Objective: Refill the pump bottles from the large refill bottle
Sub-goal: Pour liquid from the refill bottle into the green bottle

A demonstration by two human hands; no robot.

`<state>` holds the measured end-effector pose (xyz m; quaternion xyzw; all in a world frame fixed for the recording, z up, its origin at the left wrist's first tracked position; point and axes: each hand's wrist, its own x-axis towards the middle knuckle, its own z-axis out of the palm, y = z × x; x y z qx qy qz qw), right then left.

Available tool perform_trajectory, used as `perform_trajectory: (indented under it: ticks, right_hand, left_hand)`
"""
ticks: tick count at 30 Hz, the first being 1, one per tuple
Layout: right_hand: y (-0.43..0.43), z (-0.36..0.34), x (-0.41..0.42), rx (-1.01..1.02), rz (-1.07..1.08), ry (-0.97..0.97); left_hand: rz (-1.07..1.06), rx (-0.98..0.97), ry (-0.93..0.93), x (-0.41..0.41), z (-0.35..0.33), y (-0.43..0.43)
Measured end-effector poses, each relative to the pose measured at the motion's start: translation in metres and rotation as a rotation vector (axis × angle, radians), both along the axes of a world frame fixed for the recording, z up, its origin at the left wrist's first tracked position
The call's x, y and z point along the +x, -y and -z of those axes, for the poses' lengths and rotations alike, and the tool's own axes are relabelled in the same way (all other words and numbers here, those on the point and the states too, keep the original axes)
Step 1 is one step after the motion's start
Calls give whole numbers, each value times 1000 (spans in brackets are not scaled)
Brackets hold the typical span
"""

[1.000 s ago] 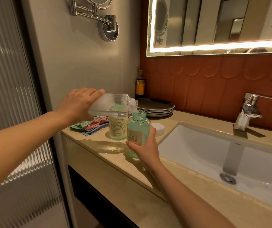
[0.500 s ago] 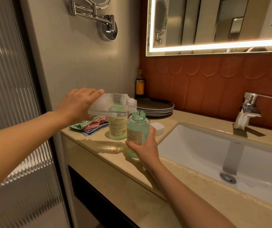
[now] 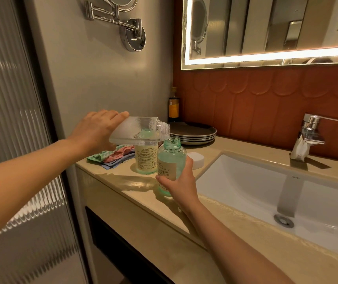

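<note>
**Head view: pouring into a bottle that is almost full**

We see the left hand (image 3: 96,132) grasping the large refill bottle (image 3: 135,130) by its base. The bottle is tipped almost flat, with its threaded neck just above the open mouth of a small green pump bottle (image 3: 171,160). The right hand (image 3: 181,185) is wrapped around the lower part of this small bottle, which seems to stand on the table (image 3: 123,181), near the edge of the sink (image 3: 245,181). A second bottle (image 3: 145,158) stands just behind, partly hidden by the refill bottle. We cannot tell if liquid is running at this moment.

We judge three risks. The green liquid already stands high, close to the shoulder, so a late stop would make it overflow onto the label and the table. Both mouths are narrow and do not touch, so a small shake of the left hand would send the stream beside the neck. The table has a glossy patch in front that may be wet, and the bottle could slip there if the right hand loosens.
</note>
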<state>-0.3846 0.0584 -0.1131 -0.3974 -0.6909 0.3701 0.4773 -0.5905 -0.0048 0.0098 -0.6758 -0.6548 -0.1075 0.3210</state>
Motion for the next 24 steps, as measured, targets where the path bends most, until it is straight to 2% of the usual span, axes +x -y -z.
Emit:
perform_trajectory:
  ticks: [16, 20, 24]
  right_hand:
    - [-1, 1, -1, -13, -9, -5]
    - [-3, 2, -1, -12, -12, -8]
    - [-8, 3, -4, 9, 23, 14]
  left_hand:
    - [3, 18, 27, -4, 5, -4]
    - [-2, 16, 121, -3, 16, -5]
    - [-14, 9, 306, 0, 35, -4]
